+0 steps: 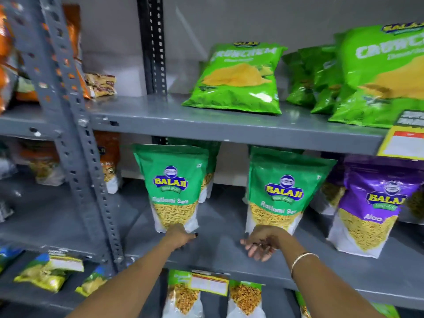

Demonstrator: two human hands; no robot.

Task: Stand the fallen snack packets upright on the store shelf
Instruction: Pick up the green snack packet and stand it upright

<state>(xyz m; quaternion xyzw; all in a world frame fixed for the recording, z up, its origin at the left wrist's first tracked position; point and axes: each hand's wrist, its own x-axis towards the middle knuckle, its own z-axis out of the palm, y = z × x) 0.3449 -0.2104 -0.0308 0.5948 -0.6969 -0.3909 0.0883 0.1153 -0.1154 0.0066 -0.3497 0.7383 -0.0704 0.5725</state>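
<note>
Two green Ratlami Sev packets stand upright on the grey middle shelf [220, 246]. My left hand [181, 236] touches the bottom edge of the left green packet [171, 187], fingers curled at its base. My right hand [263, 243] hangs just in front of the bottom of the right green packet [284, 191], fingers spread and pointing down, holding nothing. A purple Aloo packet [371, 203] stands upright to the right. On the shelf above, a green Crunchem chip bag [238, 76] leans back, with more green bags [378, 72] to its right.
A perforated grey upright post [75, 134] divides this bay from the left one, which holds orange packets [107, 157]. A yellow price tag [401, 143] hangs at the right on the upper shelf's edge. Packets lie on the lowest shelf [48, 269], and others stand below [245, 299].
</note>
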